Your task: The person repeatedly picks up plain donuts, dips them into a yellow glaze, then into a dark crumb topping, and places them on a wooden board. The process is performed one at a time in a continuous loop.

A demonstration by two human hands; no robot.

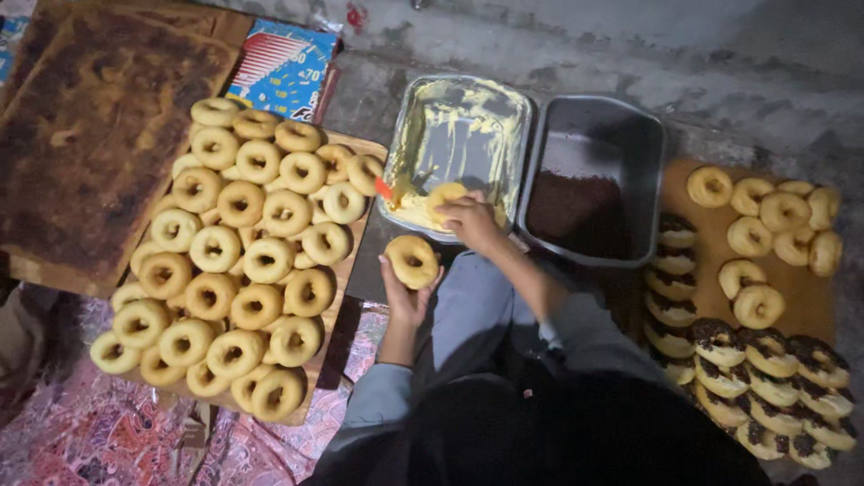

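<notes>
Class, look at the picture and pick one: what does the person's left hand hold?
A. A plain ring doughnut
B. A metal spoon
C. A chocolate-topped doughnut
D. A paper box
A: the left hand holds up a plain ring doughnut with no topping, while the chocolate-topped doughnuts lie on the board at the right.

Left hand holds a plain doughnut; right hand dips another in the cream tray

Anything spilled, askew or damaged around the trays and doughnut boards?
Nothing spilled. The cream tray sits slightly askew beside the dark crumb tray, its cream scraped thin and smeared. The plain doughnuts are heaped loosely on the board. The left hand holds one doughnut; the right hand dips another.
</notes>
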